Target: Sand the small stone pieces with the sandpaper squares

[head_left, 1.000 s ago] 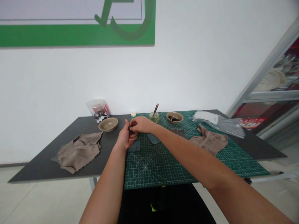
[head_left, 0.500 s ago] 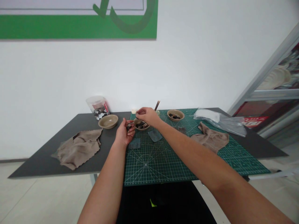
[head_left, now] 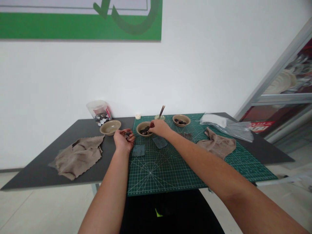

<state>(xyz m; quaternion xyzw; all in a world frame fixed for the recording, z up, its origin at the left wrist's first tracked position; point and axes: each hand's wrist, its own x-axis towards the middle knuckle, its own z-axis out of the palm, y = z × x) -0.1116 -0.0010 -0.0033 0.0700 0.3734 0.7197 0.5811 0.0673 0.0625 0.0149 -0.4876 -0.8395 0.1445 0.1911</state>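
Observation:
My left hand (head_left: 123,140) is turned palm up, its fingers curled around several small dark stones (head_left: 127,135). It hovers left of a tan bowl (head_left: 141,126) that holds more dark stones (head_left: 145,130). Over that bowl's right rim reaches my right hand (head_left: 160,127), fingertips pinched together among the stones; what they grip is hidden. Just in front of the bowl lie two grey-blue square sheets, a left one (head_left: 138,150) and a right one (head_left: 160,142). A second bowl of dark stones (head_left: 181,117) stands farther right.
A green cutting mat (head_left: 158,178) covers much of the dark table. At left are a third tan bowl (head_left: 110,126), a clear jar of pieces (head_left: 98,112) and a brown cloth (head_left: 78,156). Thin sticks (head_left: 162,110) stand behind my right hand. Another cloth (head_left: 218,144) and a plastic bag (head_left: 239,128) lie right.
My right hand has come down from above the bowl to its right side, among the stones. My left hand has moved slightly left and down, its palm more upturned.

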